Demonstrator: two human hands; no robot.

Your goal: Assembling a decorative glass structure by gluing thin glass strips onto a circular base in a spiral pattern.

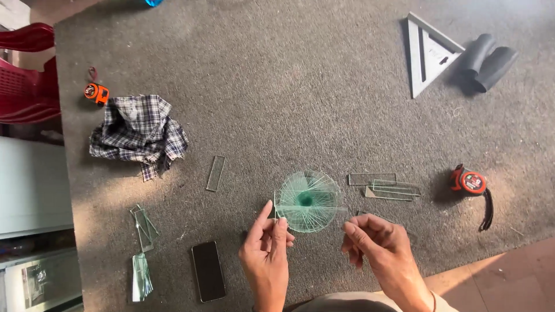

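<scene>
Left hand (265, 254) pinches a thin clear glass strip (312, 209) at its left end, fingers (272, 222) closed on it, strip lying level across the round fan-like stack of clear greenish glass strips (307, 200) on the grey carpeted surface (300, 86). Right hand (378, 248) sits just beside the stack's right edge, fingers (355, 228) curled and nearly shut at the strip's right end; can't tell if they actually grip it. Doing this well, as a judgement: keep the strip flat, centre it over the green hub, hold by the edges only, lower both ends together so the fan underneath doesn't shift. Spare clear glass strips (384, 189) lie right of the stack, one single glass strip (215, 173) to the left, more glass offcuts (142, 228) further left. Black phone (208, 271) near the left hand. Orange tape measure (469, 181) far right, another orange tape measure (96, 92) by the crumpled plaid cloth (139, 133). Grey metal triangular square (428, 52) and black rolled tubes (485, 60) at top right.
</scene>
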